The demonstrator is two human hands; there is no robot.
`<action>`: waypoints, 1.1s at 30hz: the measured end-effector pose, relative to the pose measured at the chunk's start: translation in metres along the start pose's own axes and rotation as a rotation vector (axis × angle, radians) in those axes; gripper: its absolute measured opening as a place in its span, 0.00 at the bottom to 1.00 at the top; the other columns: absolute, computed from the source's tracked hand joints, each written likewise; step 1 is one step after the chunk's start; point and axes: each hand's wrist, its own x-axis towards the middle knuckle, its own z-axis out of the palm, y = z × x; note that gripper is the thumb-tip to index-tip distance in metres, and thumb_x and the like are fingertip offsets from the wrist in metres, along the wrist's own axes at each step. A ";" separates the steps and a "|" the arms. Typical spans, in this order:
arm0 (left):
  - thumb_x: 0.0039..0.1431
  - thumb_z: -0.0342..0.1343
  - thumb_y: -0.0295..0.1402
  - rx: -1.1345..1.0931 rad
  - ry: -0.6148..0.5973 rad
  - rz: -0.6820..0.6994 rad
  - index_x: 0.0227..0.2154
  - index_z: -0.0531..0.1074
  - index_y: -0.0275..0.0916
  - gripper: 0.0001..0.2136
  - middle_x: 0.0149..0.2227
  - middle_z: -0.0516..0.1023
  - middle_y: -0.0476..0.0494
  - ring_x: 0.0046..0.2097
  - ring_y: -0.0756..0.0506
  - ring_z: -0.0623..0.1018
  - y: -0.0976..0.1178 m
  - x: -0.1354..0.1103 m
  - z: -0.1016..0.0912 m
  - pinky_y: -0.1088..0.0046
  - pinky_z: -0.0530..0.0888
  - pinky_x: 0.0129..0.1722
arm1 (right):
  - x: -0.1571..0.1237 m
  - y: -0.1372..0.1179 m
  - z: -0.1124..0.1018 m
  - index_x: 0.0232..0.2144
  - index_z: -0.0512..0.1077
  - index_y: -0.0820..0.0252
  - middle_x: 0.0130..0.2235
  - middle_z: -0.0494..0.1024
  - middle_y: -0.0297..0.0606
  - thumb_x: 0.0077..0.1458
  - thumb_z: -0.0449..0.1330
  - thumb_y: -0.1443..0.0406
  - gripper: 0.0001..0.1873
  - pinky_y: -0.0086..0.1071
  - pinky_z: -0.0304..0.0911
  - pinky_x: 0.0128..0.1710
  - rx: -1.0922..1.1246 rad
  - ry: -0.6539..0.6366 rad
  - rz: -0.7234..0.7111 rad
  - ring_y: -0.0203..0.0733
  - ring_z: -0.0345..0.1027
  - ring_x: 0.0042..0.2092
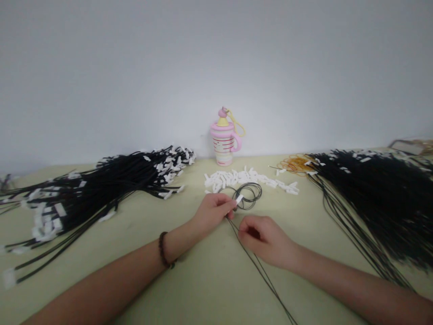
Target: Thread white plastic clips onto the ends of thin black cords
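My left hand pinches a thin black cord near a small white tag, where the cord curls into a coil on the yellowish table. A dark bead bracelet is on that wrist. My right hand sits just to the right, fingers closed on the same cord, which runs back toward me. A heap of loose white tags lies just beyond the hands.
A big bundle of black cords with white tags fans out on the left. Another black cord pile covers the right. Orange rubber bands lie beside it. A pink lidded cup stands against the white wall.
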 end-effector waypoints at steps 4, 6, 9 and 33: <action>0.48 0.51 0.41 -0.020 -0.003 -0.013 0.25 0.70 0.32 0.14 0.19 0.68 0.50 0.22 0.54 0.65 0.000 0.000 -0.002 0.79 0.60 0.23 | 0.001 -0.003 0.002 0.24 0.65 0.67 0.20 0.60 0.30 0.50 0.50 0.63 0.11 0.19 0.45 0.20 0.253 -0.068 0.086 0.25 0.49 0.22; 0.48 0.52 0.41 -0.032 0.003 -0.010 0.26 0.71 0.32 0.14 0.19 0.68 0.49 0.22 0.54 0.65 0.001 0.000 -0.003 0.80 0.60 0.23 | 0.002 -0.004 0.003 0.23 0.64 0.67 0.20 0.58 0.30 0.49 0.52 0.62 0.11 0.19 0.44 0.19 0.344 -0.123 0.110 0.25 0.48 0.22; 0.48 0.52 0.41 -0.065 0.015 -0.010 0.25 0.71 0.32 0.14 0.19 0.68 0.49 0.22 0.54 0.65 0.003 -0.001 -0.003 0.80 0.59 0.22 | 0.007 -0.007 -0.003 0.22 0.65 0.67 0.18 0.58 0.29 0.46 0.55 0.64 0.09 0.19 0.45 0.19 0.458 -0.161 0.190 0.24 0.49 0.21; 0.47 0.52 0.37 -0.160 0.063 -0.102 0.23 0.70 0.32 0.11 0.18 0.68 0.49 0.22 0.54 0.65 0.006 0.002 -0.005 0.80 0.59 0.22 | 0.007 -0.014 -0.124 0.36 0.72 0.59 0.30 0.70 0.37 0.47 0.58 0.63 0.12 0.22 0.55 0.23 0.397 0.687 -0.120 0.24 0.59 0.25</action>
